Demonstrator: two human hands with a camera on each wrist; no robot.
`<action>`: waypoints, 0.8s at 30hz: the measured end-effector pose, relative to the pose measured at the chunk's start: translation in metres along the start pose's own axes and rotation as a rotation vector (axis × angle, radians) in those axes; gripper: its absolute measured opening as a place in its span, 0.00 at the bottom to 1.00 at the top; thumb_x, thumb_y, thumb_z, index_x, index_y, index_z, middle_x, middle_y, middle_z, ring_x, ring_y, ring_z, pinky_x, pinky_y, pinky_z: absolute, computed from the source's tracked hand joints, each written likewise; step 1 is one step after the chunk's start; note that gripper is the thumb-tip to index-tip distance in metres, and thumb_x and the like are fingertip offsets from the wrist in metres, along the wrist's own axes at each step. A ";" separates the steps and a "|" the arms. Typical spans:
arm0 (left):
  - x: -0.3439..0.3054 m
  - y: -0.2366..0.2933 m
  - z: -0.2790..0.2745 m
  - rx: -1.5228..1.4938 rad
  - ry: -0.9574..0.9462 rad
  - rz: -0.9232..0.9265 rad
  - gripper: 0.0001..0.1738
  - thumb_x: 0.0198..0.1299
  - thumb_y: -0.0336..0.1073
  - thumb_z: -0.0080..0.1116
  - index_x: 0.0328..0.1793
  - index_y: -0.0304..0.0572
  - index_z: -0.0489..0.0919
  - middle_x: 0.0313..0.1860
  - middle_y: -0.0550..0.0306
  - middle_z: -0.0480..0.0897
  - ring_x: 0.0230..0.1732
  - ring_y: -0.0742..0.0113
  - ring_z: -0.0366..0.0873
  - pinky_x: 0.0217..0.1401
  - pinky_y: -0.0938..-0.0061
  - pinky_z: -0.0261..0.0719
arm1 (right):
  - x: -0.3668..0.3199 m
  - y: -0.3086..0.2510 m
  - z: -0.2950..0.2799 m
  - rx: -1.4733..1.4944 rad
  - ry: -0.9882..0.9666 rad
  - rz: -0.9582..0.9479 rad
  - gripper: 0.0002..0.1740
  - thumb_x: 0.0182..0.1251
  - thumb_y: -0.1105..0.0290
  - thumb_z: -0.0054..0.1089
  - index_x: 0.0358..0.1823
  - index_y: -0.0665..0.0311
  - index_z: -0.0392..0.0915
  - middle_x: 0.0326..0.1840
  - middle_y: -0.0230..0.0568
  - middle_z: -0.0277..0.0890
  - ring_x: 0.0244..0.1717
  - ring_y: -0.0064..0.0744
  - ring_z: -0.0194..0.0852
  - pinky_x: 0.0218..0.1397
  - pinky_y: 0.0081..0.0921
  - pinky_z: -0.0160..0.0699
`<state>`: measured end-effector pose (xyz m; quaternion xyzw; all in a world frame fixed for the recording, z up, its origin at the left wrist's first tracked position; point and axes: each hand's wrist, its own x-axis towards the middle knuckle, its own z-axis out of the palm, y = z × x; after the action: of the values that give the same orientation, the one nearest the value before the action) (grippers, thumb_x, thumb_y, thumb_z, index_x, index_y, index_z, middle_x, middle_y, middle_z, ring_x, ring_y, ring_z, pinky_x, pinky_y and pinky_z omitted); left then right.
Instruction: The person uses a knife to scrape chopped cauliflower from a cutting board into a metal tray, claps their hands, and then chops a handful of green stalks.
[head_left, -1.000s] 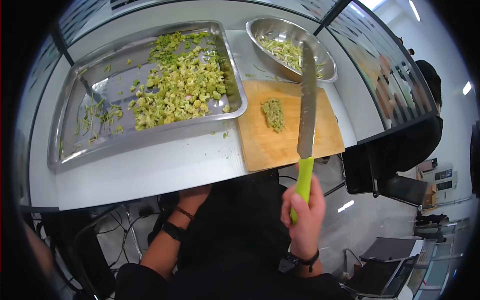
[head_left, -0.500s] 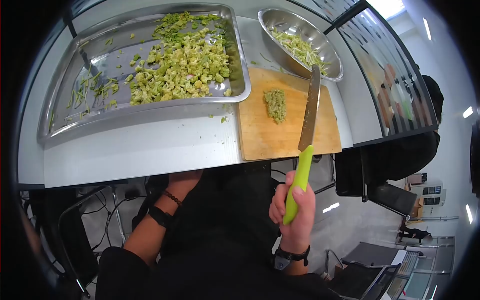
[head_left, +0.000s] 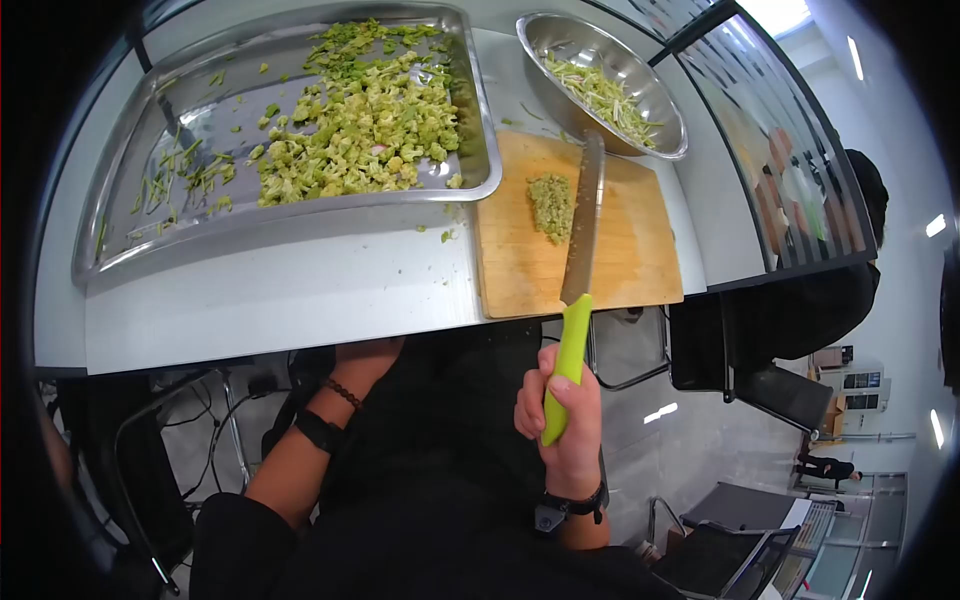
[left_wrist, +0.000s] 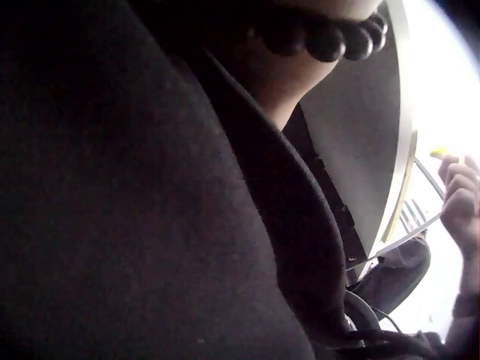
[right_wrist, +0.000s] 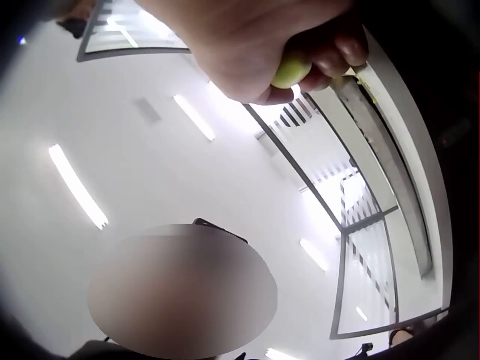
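Note:
My right hand (head_left: 562, 415) grips the lime-green handle of a long serrated knife (head_left: 585, 220), its fingers curled round it. The blade points away from me over the wooden cutting board (head_left: 635, 260). Just left of the blade lies a small mound of finely chopped green vegetable (head_left: 550, 207) on the board. In the right wrist view the end of the green handle (right_wrist: 292, 70) pokes out of the fist. My left hand (head_left: 368, 358) is low at the table's front edge, with its fingers hidden beneath the tabletop.
Left of the board a big steel tray (head_left: 490, 165) holds chopped cauliflower (head_left: 365, 130) and green bits. Behind the board stands a steel bowl (head_left: 550, 45) of pale green shreds (head_left: 605, 100). A framed partition (head_left: 790, 170) borders the table's right side.
The view has tipped and shifted slightly. My right hand has moved left with the knife, bringing the blade close beside the chopped mound. The left hand stays at the table edge.

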<state>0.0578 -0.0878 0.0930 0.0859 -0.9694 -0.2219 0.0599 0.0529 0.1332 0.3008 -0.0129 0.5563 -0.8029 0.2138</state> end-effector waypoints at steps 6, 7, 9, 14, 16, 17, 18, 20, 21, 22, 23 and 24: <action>-0.001 -0.001 0.001 -0.017 0.015 0.000 0.24 0.62 0.48 0.58 0.60 0.43 0.79 0.56 0.46 0.81 0.58 0.45 0.77 0.61 0.53 0.76 | 0.000 0.002 -0.004 0.029 -0.012 0.034 0.22 0.64 0.51 0.57 0.39 0.64 0.66 0.16 0.33 0.59 0.13 0.19 0.53 0.15 0.18 0.55; -0.001 -0.001 0.002 -0.022 0.014 -0.003 0.24 0.63 0.48 0.58 0.60 0.43 0.79 0.56 0.46 0.81 0.58 0.45 0.77 0.61 0.53 0.76 | 0.003 0.003 -0.001 0.012 0.026 0.062 0.22 0.63 0.50 0.57 0.38 0.64 0.66 0.16 0.33 0.59 0.13 0.20 0.53 0.16 0.18 0.55; -0.001 -0.001 0.004 -0.013 0.024 0.013 0.24 0.63 0.48 0.59 0.60 0.43 0.79 0.56 0.46 0.81 0.58 0.45 0.77 0.61 0.53 0.76 | 0.003 0.003 -0.004 -0.017 0.033 0.079 0.22 0.63 0.50 0.58 0.38 0.64 0.67 0.19 0.33 0.61 0.17 0.19 0.55 0.19 0.18 0.56; 0.000 0.000 -0.001 -0.018 -0.038 -0.027 0.24 0.62 0.48 0.59 0.60 0.44 0.79 0.57 0.46 0.80 0.58 0.45 0.77 0.60 0.52 0.76 | -0.001 0.012 -0.013 -0.149 -0.066 0.007 0.18 0.63 0.55 0.57 0.41 0.64 0.70 0.25 0.34 0.68 0.26 0.20 0.63 0.28 0.18 0.62; 0.001 -0.001 0.002 0.008 -0.019 -0.015 0.24 0.62 0.49 0.58 0.61 0.44 0.79 0.57 0.46 0.80 0.58 0.45 0.77 0.61 0.52 0.76 | 0.003 0.008 -0.008 -0.150 -0.060 0.064 0.17 0.63 0.57 0.58 0.41 0.64 0.70 0.26 0.35 0.69 0.27 0.20 0.64 0.28 0.18 0.63; 0.001 -0.002 0.004 0.020 -0.011 -0.010 0.25 0.63 0.49 0.58 0.61 0.44 0.79 0.58 0.46 0.80 0.58 0.45 0.77 0.61 0.52 0.76 | 0.004 0.006 -0.006 -0.151 -0.056 0.095 0.17 0.63 0.58 0.58 0.42 0.64 0.70 0.27 0.35 0.70 0.27 0.20 0.65 0.29 0.18 0.63; 0.001 -0.002 0.005 0.016 0.006 0.005 0.25 0.63 0.49 0.58 0.61 0.44 0.79 0.58 0.46 0.80 0.58 0.45 0.77 0.61 0.52 0.75 | 0.004 0.005 -0.009 -0.142 -0.090 0.095 0.15 0.63 0.60 0.58 0.41 0.63 0.70 0.27 0.36 0.71 0.26 0.21 0.65 0.29 0.19 0.64; 0.000 -0.003 0.004 0.009 0.037 0.030 0.25 0.63 0.49 0.57 0.62 0.44 0.78 0.58 0.46 0.80 0.59 0.45 0.76 0.61 0.52 0.75 | 0.003 0.007 -0.002 -0.186 -0.060 0.007 0.14 0.63 0.60 0.57 0.41 0.63 0.70 0.25 0.36 0.71 0.25 0.21 0.65 0.29 0.19 0.65; 0.000 -0.003 0.003 0.012 0.009 0.019 0.25 0.63 0.49 0.57 0.62 0.44 0.78 0.58 0.45 0.80 0.59 0.45 0.76 0.62 0.52 0.75 | 0.002 0.007 0.000 -0.208 -0.046 -0.036 0.14 0.63 0.60 0.56 0.41 0.63 0.70 0.25 0.37 0.71 0.24 0.21 0.66 0.29 0.19 0.65; 0.000 -0.002 0.001 0.015 -0.017 0.008 0.25 0.63 0.49 0.57 0.62 0.44 0.78 0.58 0.45 0.79 0.60 0.45 0.76 0.62 0.52 0.75 | 0.003 0.007 0.000 -0.220 -0.014 -0.026 0.14 0.63 0.60 0.56 0.41 0.64 0.70 0.24 0.37 0.71 0.23 0.21 0.66 0.28 0.19 0.64; 0.001 -0.001 -0.001 0.017 -0.042 -0.003 0.25 0.63 0.49 0.56 0.62 0.44 0.78 0.59 0.45 0.79 0.60 0.45 0.76 0.63 0.52 0.74 | 0.006 0.007 0.000 -0.232 0.017 -0.017 0.14 0.63 0.61 0.56 0.41 0.64 0.70 0.23 0.37 0.71 0.22 0.21 0.66 0.27 0.19 0.64; 0.002 0.000 -0.001 0.010 -0.053 -0.008 0.25 0.64 0.49 0.56 0.62 0.44 0.78 0.59 0.45 0.79 0.60 0.45 0.75 0.63 0.52 0.74 | 0.008 0.006 -0.001 -0.245 0.049 -0.008 0.14 0.63 0.61 0.55 0.41 0.64 0.70 0.22 0.37 0.71 0.20 0.21 0.66 0.26 0.19 0.64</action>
<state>0.0562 -0.0887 0.0943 0.0841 -0.9714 -0.2196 0.0330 0.0475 0.1295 0.2936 -0.0216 0.6554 -0.7297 0.1935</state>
